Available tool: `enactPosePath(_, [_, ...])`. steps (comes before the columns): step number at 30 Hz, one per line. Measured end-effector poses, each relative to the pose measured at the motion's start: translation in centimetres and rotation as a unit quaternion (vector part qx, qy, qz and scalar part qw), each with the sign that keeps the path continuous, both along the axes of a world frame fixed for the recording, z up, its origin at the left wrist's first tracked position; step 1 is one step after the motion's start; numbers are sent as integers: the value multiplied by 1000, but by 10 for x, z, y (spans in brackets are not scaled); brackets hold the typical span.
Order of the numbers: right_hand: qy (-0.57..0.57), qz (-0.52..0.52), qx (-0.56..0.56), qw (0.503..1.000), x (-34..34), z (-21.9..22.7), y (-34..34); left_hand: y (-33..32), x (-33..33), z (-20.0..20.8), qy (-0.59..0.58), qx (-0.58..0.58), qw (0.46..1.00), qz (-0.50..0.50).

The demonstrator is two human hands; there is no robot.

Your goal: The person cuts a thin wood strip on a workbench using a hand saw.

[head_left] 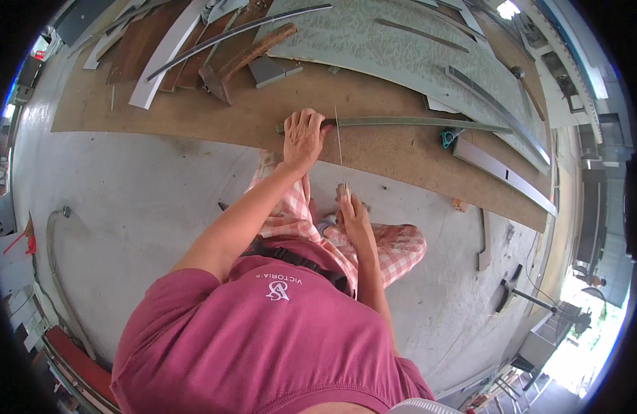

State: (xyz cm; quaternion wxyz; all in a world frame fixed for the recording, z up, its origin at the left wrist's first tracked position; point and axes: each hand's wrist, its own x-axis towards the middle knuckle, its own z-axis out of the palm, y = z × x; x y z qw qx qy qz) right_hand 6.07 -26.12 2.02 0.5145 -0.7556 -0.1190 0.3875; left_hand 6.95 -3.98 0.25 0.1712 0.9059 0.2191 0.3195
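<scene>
A long, narrow grey-green strip (422, 122) lies crosswise on the brown board (215, 124). My left hand (303, 136) is closed over the strip's left end, pressing it against the board near the edge. In my right hand (355, 221) is the handle of a handsaw (340, 148), fingers wrapped round it. The thin saw blade, seen nearly edge-on, points away from me and crosses the strip just right of my left hand. How deep the blade sits in the strip cannot be made out.
Beyond the strip lie a wooden-handled hatchet or hammer (256, 52), a white plank (168, 55) and a large pale patterned sheet (374, 52). To the right are a teal-handled tool (448, 139), a silver bar (506, 176) and a small hammer (529, 91).
</scene>
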Motion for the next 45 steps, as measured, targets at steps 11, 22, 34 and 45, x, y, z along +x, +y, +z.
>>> enactPosePath(11, [32, -21, -13, 999, 13, 11, 23, 0, -1, 2, 3, 6, 1000, -6])
enactPosePath(22, [89, -53, 46, 994, 22, 16, 29, -4, 0, 6, -23, 13, 1000, -8])
enactPosePath(34, [120, -41, 61, 990, 26, 15, 27, -2, 0, 4, -9, 15, 1000, -2])
enactPosePath(45, [125, -48, 45, 990, 24, 19, 25, -3, -1, 10, -10, 20, 1000, -12])
